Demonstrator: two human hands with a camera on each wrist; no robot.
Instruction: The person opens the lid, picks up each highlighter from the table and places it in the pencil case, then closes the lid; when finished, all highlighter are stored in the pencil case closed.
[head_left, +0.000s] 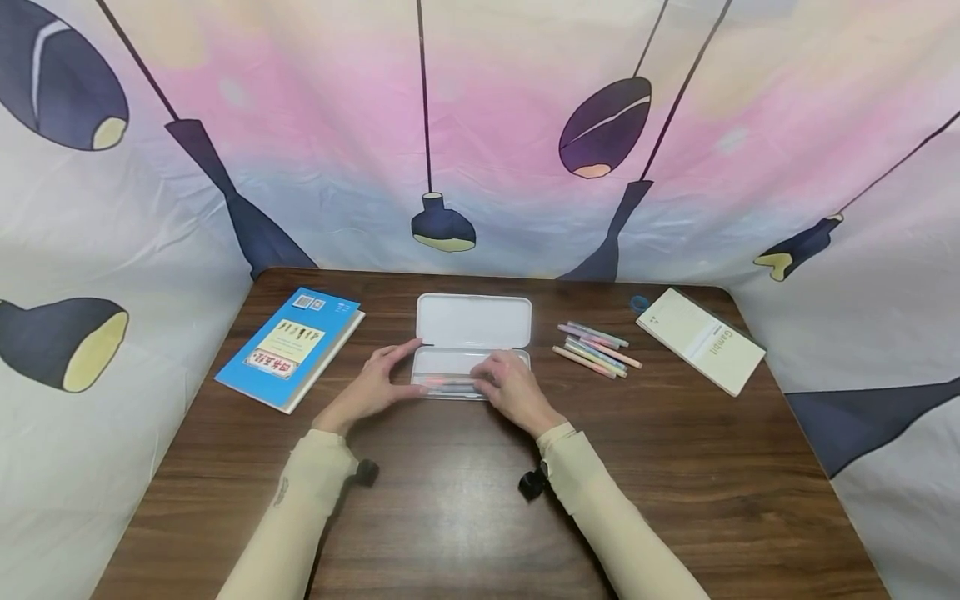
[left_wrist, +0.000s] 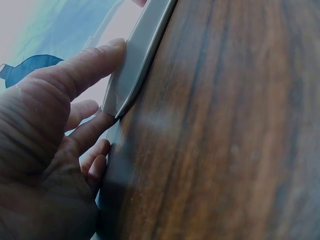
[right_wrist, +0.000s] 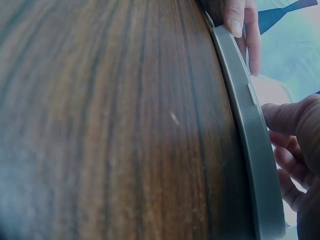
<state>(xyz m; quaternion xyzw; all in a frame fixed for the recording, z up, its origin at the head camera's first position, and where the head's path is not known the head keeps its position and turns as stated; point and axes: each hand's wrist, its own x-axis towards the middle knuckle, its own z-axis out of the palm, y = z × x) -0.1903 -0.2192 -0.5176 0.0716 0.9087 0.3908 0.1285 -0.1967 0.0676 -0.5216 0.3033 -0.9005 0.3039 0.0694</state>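
White pencil case (head_left: 431, 361) lay open near the middle of the table (head_left: 465, 533), its long side toward the person. Lid (head_left: 473, 321) folded back on the far side, pale inner face up. A few pens (head_left: 447, 386) lay lengthwise in the tray along its near wall, partly hidden by the right hand.

Left hand (head_left: 371, 385) at the left end of the case: thumb and index finger stretched well apart, thumb against the near corner, index finger reaching the hinge end. Left wrist view showed the thumb on the near wall and other fingers (left_wrist: 92, 131) by the end wall; fingers extended, not curled round it.

Right hand (head_left: 513, 390) over the right part of the tray, fingers bent down into it beside the pens. Whether they gripped a pen could not be told; the right wrist view showed the thumb (right_wrist: 280, 117) at the near rim, fingertips hidden behind the wall.

Right of the case, well apart from it: loose pens (head_left: 597, 350) in a small heap, pastel barrels. Farther right, a cream notebook (head_left: 697, 340) marked "Gambit", set at a slant, with a small blue ring (head_left: 639, 303) just beside its far corner. Left of the case, a blue book (head_left: 296, 342), also slanted. Behind the table hung a cloth (head_left: 502, 100) printed with dark lamps.
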